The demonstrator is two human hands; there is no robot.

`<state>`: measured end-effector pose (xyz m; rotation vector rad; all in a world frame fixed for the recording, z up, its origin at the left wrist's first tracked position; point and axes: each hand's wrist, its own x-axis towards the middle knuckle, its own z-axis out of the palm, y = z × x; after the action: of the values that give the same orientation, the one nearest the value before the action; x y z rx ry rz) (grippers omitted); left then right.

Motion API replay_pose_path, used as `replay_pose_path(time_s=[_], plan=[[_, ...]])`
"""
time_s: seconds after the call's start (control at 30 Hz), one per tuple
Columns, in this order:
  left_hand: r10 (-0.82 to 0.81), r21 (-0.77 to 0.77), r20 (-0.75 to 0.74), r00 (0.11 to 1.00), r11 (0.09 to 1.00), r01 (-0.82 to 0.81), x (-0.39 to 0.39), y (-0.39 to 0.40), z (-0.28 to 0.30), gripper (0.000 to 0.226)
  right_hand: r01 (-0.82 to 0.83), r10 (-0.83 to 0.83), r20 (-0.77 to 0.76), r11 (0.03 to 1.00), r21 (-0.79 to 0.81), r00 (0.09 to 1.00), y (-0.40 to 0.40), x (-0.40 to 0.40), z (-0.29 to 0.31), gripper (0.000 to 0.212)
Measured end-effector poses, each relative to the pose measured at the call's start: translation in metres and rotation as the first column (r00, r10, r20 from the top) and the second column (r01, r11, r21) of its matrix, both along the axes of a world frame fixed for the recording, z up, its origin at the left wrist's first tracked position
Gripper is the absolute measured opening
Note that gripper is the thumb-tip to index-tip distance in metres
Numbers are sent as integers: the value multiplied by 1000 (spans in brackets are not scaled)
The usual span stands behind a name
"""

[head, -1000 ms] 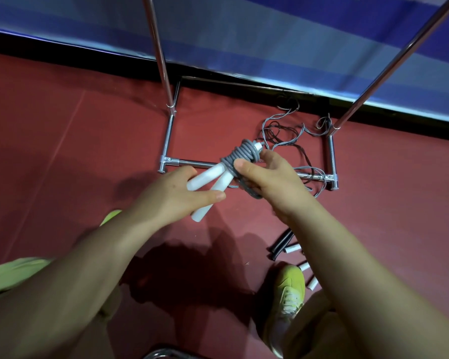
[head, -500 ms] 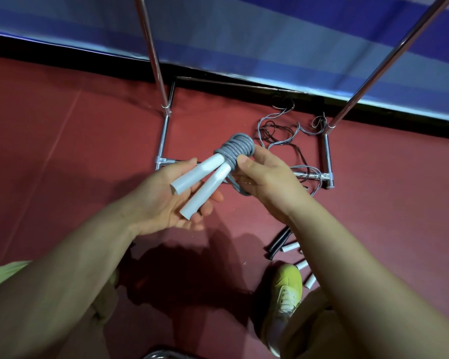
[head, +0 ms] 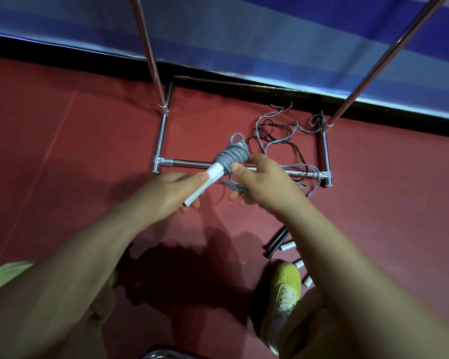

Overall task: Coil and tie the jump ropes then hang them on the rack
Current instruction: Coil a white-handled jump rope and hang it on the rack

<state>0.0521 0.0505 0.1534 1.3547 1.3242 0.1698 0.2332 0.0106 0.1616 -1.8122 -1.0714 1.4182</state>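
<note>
Right now my left hand (head: 171, 195) is closed around the white handle (head: 205, 186) to steady the bundle, while my right hand (head: 265, 185) pinches the gray jump rope (head: 231, 156) just below its wound coil, I'd judge to keep the wraps from slipping while the tie is finished. One bundle is in hand (only one handle shows clearly); loose ropes (head: 278, 136) lie tangled on the red floor (head: 62, 151) inside the rack (head: 163, 136) base, nothing seen hung yet. By my shoe (head: 283, 286) I count two black handles (head: 276, 240) and three white handle tips (head: 287, 246)
</note>
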Motion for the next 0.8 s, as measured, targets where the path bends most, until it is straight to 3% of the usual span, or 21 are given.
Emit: replay_pose_path(time_s=[0.07, 0.17, 0.27, 0.4, 0.5, 0.57, 0.67, 0.8], plan=[[-34, 118, -77, 996, 992, 43, -4, 1, -5, 65, 24, -27, -108, 999, -33, 994, -1, -3, 2, 12], [-40, 197, -159, 987, 978, 71, -6, 2, -7, 58, 82, -89, -230, 996, -40, 969, 0, -6, 3, 23], [-54, 185, -199, 978, 978, 92, -5, 2, -7, 48, 75, -73, -217, 997, -1, 973, 1, -9, 0, 35], [-58, 161, -194, 979, 983, 90, -7, 2, -8, 44, 109, -99, -216, 993, 38, 971, -1, -11, -6, 31], [-93, 143, -112, 989, 984, 109, -6, 3, -8, 50, 135, -111, -237, 987, 85, 965, 0, -10, -5, 33], [9, -73, 88, 996, 997, -2, -6, 4, -2, 64, 167, -127, -289, 979, 119, 949, 1, -9, -3, 44], [162, -482, 219, 962, 875, -38, -8, 9, 4, 68, 152, -89, -327, 973, 172, 941, 2, -6, 0, 56], [214, -651, 332, 919, 757, 59, -10, 10, 8, 66, 111, -21, -377, 969, 220, 926, 1, -4, 3, 61]])
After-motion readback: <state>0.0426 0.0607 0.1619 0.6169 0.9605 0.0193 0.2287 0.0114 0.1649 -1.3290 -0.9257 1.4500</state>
